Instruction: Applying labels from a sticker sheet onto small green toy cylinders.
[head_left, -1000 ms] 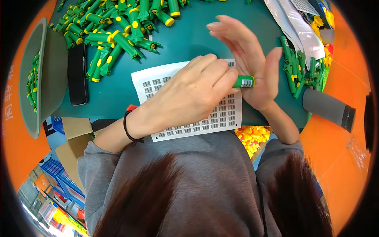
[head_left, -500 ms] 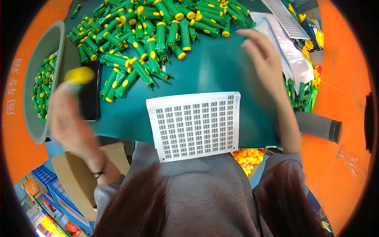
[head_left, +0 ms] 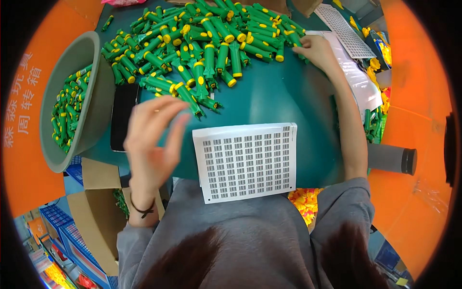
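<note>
My left hand [head_left: 155, 139], somewhat blurred, hovers over the near left of the table with thumb and fingers apart and nothing in it. At the right edge of a heap of green plastic tubes with yellow ends [head_left: 209, 53], my right hand [head_left: 317, 52] has its fingers closed on the end of one green tube [head_left: 293, 39]. Between my forearms a white sheet of barcode labels [head_left: 248, 161] lies at the table's near edge, partly overhanging it toward my lap.
A grey-green basin [head_left: 98, 96] holding more green tubes stands at the left. Beside it lies a black phone-like slab [head_left: 124, 115]. White plastic bags [head_left: 363, 89], another label sheet [head_left: 344, 31] and a grey cylinder [head_left: 392, 158] are on the right. A cardboard box [head_left: 94, 216] sits below left.
My left hand has come rightward from beside the basin; the yellow-ended item in it is gone. My right hand has moved to the heap's right edge and closed on a tube.
</note>
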The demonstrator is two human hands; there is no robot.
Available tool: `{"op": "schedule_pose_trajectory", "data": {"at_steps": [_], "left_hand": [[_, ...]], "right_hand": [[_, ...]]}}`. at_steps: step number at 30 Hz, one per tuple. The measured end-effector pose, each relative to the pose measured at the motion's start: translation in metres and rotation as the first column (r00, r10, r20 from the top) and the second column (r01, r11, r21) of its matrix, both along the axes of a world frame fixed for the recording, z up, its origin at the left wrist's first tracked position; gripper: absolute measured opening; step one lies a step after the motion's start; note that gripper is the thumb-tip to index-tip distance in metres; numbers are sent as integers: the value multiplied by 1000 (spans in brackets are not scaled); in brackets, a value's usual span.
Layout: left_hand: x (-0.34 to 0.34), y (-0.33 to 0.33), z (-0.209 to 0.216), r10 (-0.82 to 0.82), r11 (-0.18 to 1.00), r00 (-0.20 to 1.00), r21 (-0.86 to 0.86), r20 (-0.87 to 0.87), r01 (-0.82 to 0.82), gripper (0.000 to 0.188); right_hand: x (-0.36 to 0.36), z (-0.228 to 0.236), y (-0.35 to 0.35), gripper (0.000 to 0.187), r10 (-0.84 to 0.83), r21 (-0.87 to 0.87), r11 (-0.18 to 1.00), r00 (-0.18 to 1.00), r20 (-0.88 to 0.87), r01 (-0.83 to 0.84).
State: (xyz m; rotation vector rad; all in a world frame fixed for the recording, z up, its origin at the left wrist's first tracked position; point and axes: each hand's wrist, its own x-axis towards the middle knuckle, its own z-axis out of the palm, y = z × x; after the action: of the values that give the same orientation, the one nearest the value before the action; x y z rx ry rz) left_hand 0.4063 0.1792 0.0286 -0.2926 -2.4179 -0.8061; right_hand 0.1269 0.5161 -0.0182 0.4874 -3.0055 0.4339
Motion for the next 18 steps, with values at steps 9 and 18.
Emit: {"op": "schedule_pose_trajectory", "data": {"at_steps": [9,18], "left_hand": [[-30,92,-46,-376,926,912,87,164,367,16],[-45,125,-76,-396,908,918,-142,23,395,13]], "right_hand": [[137,14,-8,38,351,-925,321,882,314,201],[200,-12,12,35,198,-954,208,945,259,217]]}}
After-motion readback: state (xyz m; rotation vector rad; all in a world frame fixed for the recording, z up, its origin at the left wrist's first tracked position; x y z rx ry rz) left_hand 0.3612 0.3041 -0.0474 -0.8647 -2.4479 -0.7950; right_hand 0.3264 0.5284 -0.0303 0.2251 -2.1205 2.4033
